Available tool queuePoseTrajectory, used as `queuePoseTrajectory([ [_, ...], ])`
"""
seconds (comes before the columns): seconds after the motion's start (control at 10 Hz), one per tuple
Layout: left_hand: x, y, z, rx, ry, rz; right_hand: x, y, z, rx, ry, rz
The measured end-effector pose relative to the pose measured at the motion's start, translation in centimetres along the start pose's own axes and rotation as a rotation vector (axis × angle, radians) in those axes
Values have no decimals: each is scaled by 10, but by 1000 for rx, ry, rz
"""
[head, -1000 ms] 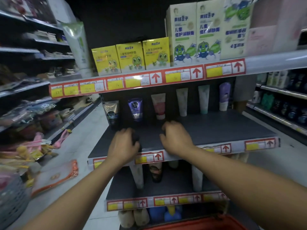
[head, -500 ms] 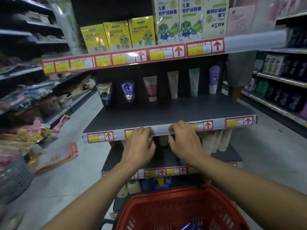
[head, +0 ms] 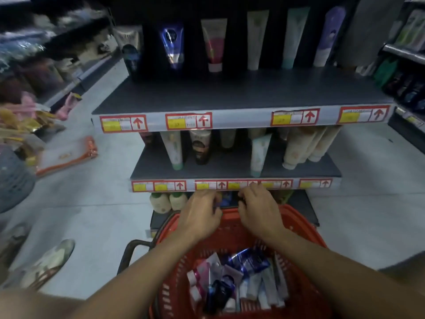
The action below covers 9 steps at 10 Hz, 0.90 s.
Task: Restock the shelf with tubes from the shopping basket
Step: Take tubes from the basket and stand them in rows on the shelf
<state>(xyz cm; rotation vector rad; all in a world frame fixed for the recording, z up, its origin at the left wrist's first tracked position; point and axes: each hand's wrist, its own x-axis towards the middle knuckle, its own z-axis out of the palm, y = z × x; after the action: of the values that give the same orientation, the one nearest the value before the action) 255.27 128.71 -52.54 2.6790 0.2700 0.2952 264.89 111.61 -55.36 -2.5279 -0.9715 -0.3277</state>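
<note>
A red shopping basket point(head: 305, 226) stands on the floor in front of the shelf unit, holding several mixed tubes point(head: 241, 279) in white, blue and pink. My left hand point(head: 202, 215) and my right hand point(head: 257, 210) hover side by side over the basket's far rim, just below the middle shelf's point(head: 230, 173) price strip. Their fingers are loosely curled, and nothing shows in either hand. The upper shelf point(head: 241, 95) carries a back row of upright tubes point(head: 215, 44) with bare board in front. More tubes point(head: 174, 148) stand on the middle shelf.
Round bottles point(head: 167, 201) sit on the bottom shelf behind the basket. A grey basket point(head: 11, 180) and an orange-edged packet point(head: 66, 155) lie on the floor at the left, with another packet point(head: 46, 265) nearer. Stocked shelves point(head: 404, 65) line the right aisle.
Both hands have come down from the upper shelf's front edge to just above the basket's far rim. The view has tilted down, bringing the basket and its tubes into sight.
</note>
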Motion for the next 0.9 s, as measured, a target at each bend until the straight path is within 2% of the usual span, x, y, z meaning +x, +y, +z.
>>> queuePoseTrajectory([
  [0.3, -41, -43, 84, -84, -425, -276, -67, 38, 74, -18, -383, 144],
  [0.7, -83, -94, 163, -178, -728, -589, -110, 61, 145, 133, -1024, 447],
  [0.8, -94, -102, 182, -184, -711, -597, -115, 62, 166, 234, -1052, 717],
  [0.9, -97, -103, 193, -156, -677, -639, -118, 61, 174, 352, -993, 1060],
])
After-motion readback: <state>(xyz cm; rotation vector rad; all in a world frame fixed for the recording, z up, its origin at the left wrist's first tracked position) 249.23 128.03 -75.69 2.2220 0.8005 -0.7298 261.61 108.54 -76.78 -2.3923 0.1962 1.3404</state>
